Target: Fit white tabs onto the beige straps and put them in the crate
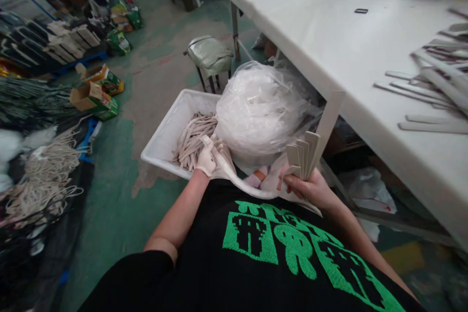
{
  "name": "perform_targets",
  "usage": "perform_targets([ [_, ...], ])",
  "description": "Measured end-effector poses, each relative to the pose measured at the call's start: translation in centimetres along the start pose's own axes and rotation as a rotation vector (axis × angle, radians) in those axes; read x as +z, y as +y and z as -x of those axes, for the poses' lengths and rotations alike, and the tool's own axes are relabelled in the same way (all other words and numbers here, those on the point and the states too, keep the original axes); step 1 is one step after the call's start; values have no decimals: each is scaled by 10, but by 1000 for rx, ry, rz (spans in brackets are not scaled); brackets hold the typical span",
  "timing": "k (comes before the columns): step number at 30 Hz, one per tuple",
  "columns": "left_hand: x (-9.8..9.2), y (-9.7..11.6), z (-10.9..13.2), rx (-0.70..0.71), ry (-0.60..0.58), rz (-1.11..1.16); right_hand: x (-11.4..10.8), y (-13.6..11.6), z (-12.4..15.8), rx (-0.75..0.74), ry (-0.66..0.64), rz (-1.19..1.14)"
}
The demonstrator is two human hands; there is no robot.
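Left hand (206, 160), white-gloved, fingers closed on a pale strip (205, 141), near a heap of strips (193, 137) in the white tub (161, 129). Right hand (300, 183), closed round a fanned, upright sheaf of flat pieces (304, 155), beside the white surface (369, 53).

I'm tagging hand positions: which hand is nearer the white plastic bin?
Left: the left hand is at the near rim of the bin, beside the loose strips. The right hand is farther right, near the table, holding flat strips.
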State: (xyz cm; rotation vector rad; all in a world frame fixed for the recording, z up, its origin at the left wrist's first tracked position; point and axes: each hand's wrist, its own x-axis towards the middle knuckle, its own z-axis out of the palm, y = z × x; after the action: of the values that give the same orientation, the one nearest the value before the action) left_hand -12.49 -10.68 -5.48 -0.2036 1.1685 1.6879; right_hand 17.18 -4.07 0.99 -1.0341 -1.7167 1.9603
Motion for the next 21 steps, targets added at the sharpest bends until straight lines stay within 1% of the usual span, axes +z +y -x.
perform_targets([
  [2,6,-9,10,19,-133,-171,5,0,-8,-24,42,-37],
  [4,9,-19,21,29,-306,-356,8,-5,-19,-69,77,-87],
  [6,11,-27,32,12,-461,-495,7,-11,-30,-101,103,-148],
  [9,16,-34,44,-60,-613,-663,-2,-17,-49,-123,125,-253],
  [12,20,-38,51,-141,-694,-794,-16,-13,-66,-159,138,-365],
  [15,20,-44,52,-186,-734,-900,-28,-3,-80,-164,154,-430],
  [18,19,-51,51,-164,-741,-984,-35,9,-88,-122,164,-457],
  [21,19,-54,51,-144,-748,-1025,-36,19,-89,-89,194,-507],
])
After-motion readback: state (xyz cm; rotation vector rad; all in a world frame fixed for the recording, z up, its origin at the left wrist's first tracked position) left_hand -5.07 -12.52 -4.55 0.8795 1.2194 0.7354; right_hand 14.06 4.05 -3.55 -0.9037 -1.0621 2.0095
